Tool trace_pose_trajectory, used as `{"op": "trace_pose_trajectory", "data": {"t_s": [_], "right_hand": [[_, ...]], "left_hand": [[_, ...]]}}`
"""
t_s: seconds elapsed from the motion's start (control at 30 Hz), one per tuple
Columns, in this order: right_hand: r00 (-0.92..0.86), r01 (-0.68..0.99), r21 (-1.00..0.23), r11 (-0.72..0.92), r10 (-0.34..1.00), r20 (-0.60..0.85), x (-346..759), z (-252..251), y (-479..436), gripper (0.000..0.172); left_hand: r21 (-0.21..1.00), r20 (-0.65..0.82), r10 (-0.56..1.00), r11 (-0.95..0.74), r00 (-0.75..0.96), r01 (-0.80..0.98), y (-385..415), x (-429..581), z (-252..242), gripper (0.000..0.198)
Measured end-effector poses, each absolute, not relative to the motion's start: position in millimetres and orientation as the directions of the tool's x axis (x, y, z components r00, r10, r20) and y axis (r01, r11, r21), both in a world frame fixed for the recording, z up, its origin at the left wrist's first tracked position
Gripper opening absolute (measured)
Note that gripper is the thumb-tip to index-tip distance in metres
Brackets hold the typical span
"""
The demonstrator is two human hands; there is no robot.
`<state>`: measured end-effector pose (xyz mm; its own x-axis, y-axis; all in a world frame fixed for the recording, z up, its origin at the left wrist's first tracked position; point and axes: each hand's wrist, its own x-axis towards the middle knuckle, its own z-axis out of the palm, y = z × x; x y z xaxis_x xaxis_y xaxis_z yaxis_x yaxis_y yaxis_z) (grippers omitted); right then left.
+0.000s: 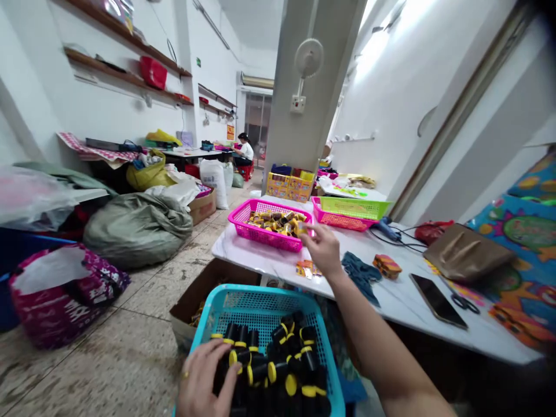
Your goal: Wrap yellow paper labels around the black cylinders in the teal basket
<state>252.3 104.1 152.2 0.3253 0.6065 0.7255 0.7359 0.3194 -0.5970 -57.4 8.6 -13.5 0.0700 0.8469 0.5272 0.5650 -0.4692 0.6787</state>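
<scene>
My left hand (pixel 206 376) rests with fingers apart over the left side of a turquoise plastic basket (pixel 264 294). Its fingertips are at several black canisters with yellow caps (pixel 278 370), which lie jumbled in that basket. Farther off, my right hand (pixel 324 249) is at the near right corner of a pink basket (pixel 264 236). Thumb and fingers pinch a small yellowish piece (pixel 301 229), too blurred to name surely. In the pink basket is a heap of small yellow and dark brown pieces (pixel 278 221). Orange printed labels (pixel 307 269) lie on the table below my right wrist.
The white table (pixel 403 295) carries a dark cloth (pixel 360 275), an orange stack (pixel 386 266), a phone (pixel 438 300), scissors (pixel 464 302) and another pink basket (pixel 343 219). A cardboard box (pixel 180 324) stands beside the turquoise basket. Bags (pixel 139 229) line the floor at left; a person (pixel 245 152) sits far back.
</scene>
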Motion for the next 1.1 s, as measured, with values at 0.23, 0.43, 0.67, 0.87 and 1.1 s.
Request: {"op": "trace_pose_trajectory", "data": {"t_s": [0.23,0.43,0.67,0.87,1.1], "right_hand": [[0.223,0.768,-0.579,0.273,0.734,0.642,260,116,72,0.021],[0.184,0.805,-0.559,0.197,0.813,0.552,247,-2,-41,0.021],[0.004,0.875,-0.349,0.335,0.717,0.698,273,-10,-60,0.015],[0.137,0.948,-0.263,0.181,0.514,0.847,329,28,-13,0.016],[0.196,0.978,-0.072,-0.194,0.758,0.622,351,3,18,0.087]], "left_hand": [[0.543,0.371,0.929,-0.205,-0.014,0.814,19,-92,-19,0.070],[0.640,0.027,0.996,0.051,-0.088,0.767,38,-108,-14,0.076],[0.899,-0.142,0.983,0.080,0.113,0.430,66,-101,-28,0.050],[0.905,-0.272,0.958,0.222,0.093,0.364,58,-98,-25,0.054],[0.758,-0.438,0.893,0.428,-0.101,0.492,48,-113,-25,0.067]]}}
